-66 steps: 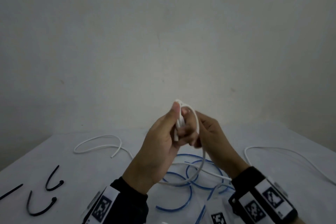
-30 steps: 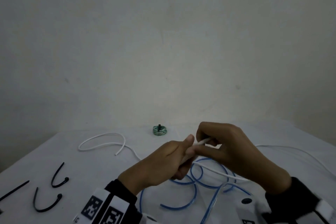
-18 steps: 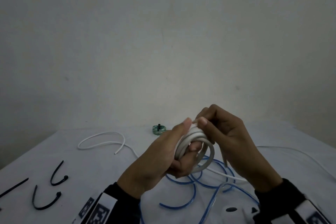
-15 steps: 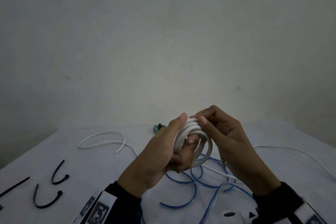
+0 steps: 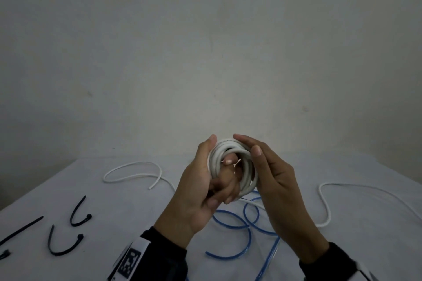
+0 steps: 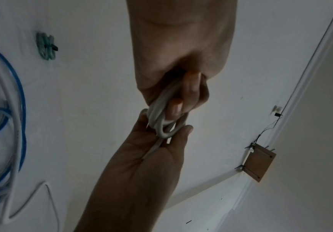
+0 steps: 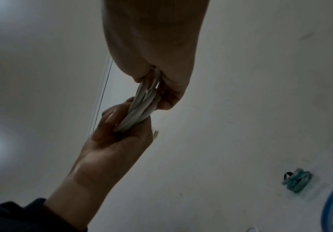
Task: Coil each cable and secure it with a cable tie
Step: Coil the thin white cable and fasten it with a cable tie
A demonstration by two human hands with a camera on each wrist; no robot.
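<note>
A white cable [image 5: 230, 162] is showing at centre frame, a blue cable [image 5: 239, 230] below it, black ties [image 5: 66, 244] at lower left.

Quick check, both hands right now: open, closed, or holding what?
Left hand: closed, its fingers curled through the white cable coil and gripping it.
Right hand: open, straight fingers resting against the coil's outer side.

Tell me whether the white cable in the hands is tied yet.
Coiled, not tied. The white cable is in several loops gripped by the left hand; no tie shows on it, and black ties lie on the table.
</note>
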